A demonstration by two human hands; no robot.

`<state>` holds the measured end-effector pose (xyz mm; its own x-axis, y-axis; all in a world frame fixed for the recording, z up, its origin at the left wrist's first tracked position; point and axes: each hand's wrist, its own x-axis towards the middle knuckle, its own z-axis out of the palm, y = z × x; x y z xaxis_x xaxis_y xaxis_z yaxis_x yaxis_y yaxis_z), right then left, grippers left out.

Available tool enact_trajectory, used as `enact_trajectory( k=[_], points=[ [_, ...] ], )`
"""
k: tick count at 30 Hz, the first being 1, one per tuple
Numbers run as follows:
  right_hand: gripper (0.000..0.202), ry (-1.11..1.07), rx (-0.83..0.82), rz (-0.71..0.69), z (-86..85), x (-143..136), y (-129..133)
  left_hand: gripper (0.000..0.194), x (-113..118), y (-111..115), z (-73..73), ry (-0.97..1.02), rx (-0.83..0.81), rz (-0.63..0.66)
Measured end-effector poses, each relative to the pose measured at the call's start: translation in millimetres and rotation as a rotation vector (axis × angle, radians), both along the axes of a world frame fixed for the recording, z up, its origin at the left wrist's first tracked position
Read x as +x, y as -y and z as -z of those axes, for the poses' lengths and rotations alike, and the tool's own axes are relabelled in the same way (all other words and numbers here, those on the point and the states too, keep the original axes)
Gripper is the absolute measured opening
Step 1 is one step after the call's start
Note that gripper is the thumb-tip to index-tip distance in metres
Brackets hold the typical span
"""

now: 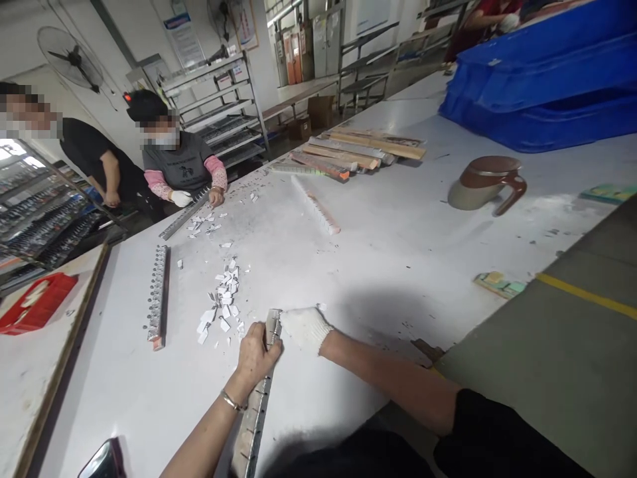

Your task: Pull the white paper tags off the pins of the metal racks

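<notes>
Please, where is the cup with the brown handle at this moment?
In the head view, the cup stands on the table toward the right, nearer than the blue trays and beyond the gloved right hand.

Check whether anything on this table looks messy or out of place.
White scraps lie scattered loosely on the table, beyond the left hand; they look untidy beside the neatly lined strip to their left.

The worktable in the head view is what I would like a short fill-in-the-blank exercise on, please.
1. The person's right hand wears a white ____.
2. The bare hand gripping the long strip is the person's ____ one.
3. The stacked trays at upper right are coloured ____.

Missing words: glove; left; blue.
</notes>
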<state>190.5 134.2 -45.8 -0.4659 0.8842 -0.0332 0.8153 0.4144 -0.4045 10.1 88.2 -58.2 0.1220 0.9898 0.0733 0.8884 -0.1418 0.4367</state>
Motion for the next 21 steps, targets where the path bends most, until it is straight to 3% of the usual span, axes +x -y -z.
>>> enact_trajectory(
  k=[4, 6, 9, 11, 14, 17, 21],
  points=[
    [0.017, 0.008, -0.011, -0.035, -2.8, 4.9, 1.9, 0.029, -13.5, 0.3, -12.9, 0.066, -0.118, 0.009],
    [0.02, -0.027, -0.004, -0.015, -0.8, 11.7, 5.7, 0.037, -31.6, -4.2, -22.1, 0.02, -0.134, -0.125],
    [0.025, -0.116, 0.005, 0.038, 8.7, 20.3, 9.7, 0.035, -64.2, -15.8, -31.2, -0.26, -0.13, -0.438],
    [0.025, -0.173, -0.018, 0.069, 16.3, 22.3, 9.3, 0.026, -81.0, -23.4, -32.6, -0.385, -0.192, -0.507],
    [0.025, -0.211, -0.074, 0.08, 19.2, 21.6, 6.3, 0.016, -90.6, -27.3, -33.0, -0.411, -0.227, -0.489],
    [0.033, -0.25, -0.077, 0.083, 6.0, 18.2, 9.1, 0.024, -78.7, -16.1, -37.2, -0.406, -0.166, -0.428],
    [0.044, -0.301, -0.017, -0.051, -19.4, 3.7, 27.9, 0.034, -37.0, 17.6, -47.5, -0.262, 0.015, -0.089]
  ],
)
